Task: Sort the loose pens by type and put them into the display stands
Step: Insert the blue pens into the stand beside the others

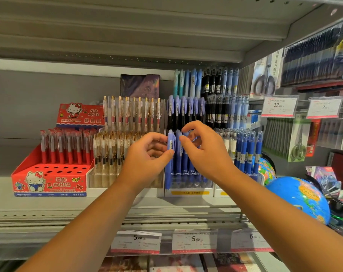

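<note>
On a shop shelf stand several tiered pen display stands. My left hand (pixel 147 154) pinches a blue-purple pen (pixel 169 165), held upright in front of the middle stand (pixel 188 185), which is filled with the same blue-purple pens. My right hand (pixel 204 150) reaches into that stand's lower row, thumb and forefinger around the tops of the pens there. To the left is a stand of clear pens with gold clips (pixel 127 118); a stand of darker blue pens (pixel 247 152) is on the right.
A red Hello Kitty box (pixel 49 181) of red pens, with several open holes in front, sits at the left. A blue globe (pixel 300 199) stands at the right. Price tags (pixel 194 241) line the shelf edge. Scissors hang on the right wall.
</note>
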